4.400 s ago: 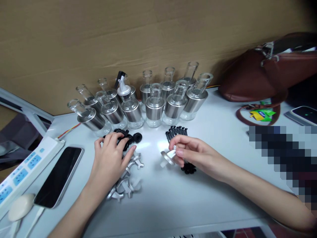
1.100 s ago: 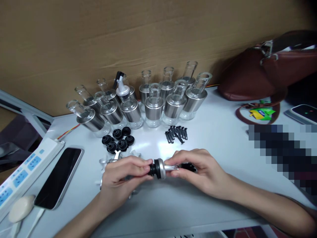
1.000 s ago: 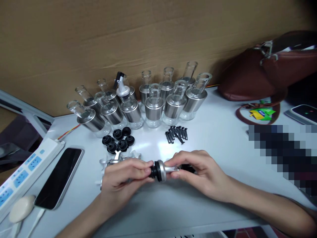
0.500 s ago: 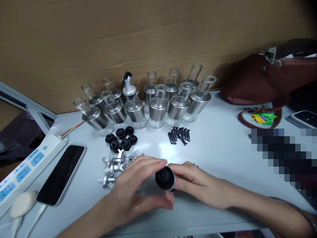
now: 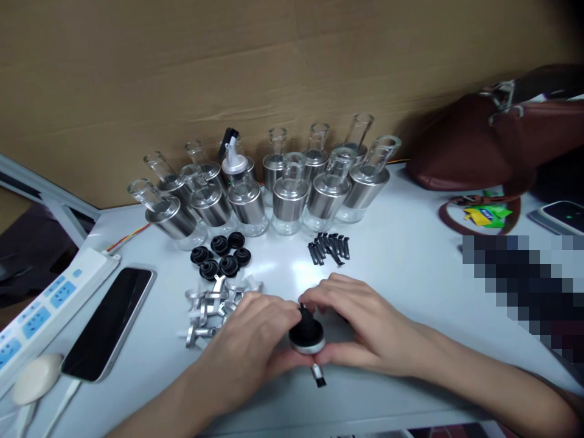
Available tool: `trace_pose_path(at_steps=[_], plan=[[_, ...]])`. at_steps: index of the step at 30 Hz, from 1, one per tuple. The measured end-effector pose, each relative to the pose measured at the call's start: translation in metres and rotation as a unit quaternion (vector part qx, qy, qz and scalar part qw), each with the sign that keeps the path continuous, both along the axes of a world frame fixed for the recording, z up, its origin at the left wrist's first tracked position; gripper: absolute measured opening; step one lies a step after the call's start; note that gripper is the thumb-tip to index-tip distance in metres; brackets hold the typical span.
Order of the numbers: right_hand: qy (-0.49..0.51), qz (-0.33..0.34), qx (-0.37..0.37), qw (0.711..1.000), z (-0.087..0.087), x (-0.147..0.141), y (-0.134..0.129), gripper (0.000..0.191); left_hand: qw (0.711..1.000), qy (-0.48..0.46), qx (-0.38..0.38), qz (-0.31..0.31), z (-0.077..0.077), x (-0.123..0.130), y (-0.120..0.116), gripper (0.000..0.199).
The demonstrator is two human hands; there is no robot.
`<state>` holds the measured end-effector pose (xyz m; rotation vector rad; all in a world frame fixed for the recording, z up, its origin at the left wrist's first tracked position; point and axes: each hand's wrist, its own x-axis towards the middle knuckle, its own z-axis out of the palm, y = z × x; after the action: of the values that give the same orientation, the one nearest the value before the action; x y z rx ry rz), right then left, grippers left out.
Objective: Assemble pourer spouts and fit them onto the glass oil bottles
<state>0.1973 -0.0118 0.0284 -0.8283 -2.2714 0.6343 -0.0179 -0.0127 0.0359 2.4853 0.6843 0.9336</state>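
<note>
Both the left hand and the right hand curl half-closed, gripping the black-and-silver pourer between them; pressing evenly all round, without tilting, should serve best.

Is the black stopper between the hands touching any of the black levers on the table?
Apart. The head view shows the right hand and white table between the black stopper and the black levers.
</note>
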Motion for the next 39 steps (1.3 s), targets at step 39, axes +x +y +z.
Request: trace_pose_path(at_steps=[39], plan=[[0.020, 0.070, -0.033, 0.997, -0.0003, -0.0034, -0.0042, 0.058, 0.990, 0.141, -0.014, -0.018, 0.0056, 0.0025, -0.0031, 0.047]])
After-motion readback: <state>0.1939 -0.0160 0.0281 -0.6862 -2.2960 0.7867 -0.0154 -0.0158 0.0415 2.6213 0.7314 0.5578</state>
